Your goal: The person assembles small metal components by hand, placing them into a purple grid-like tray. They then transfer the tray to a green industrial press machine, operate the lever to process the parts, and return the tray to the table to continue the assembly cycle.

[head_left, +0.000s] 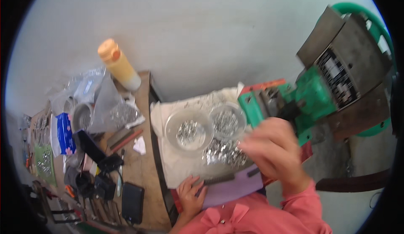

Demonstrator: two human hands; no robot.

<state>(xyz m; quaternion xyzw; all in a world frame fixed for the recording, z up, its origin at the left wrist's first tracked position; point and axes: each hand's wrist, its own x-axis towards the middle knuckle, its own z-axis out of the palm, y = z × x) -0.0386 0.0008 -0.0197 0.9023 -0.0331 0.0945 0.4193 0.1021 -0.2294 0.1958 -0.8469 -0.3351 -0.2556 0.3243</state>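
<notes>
My right hand [275, 152] hovers beside the green machine [313, 93], blurred by motion. Its fingers are drawn together; whatever they hold, if anything, I cannot make out. My left hand [191, 194] rests on the near edge of the pale cloth [174, 166], fingers apart, close to a dark flat bar [219, 179]. Small shiny metal pieces [225, 154] lie heaped on the cloth between my hands. Behind them stand two clear round tubs, a larger left one [168, 135] and a smaller right one [243, 122], both with metal pieces inside.
On the wooden table [145, 166] at left are a yellow bottle [120, 68], plastic bags [111, 112], a blue packet [65, 133], a black box-shaped thing [133, 203] and several tools. A purple cloth [231, 191] lies over my lap. A wall [202, 36] rises behind.
</notes>
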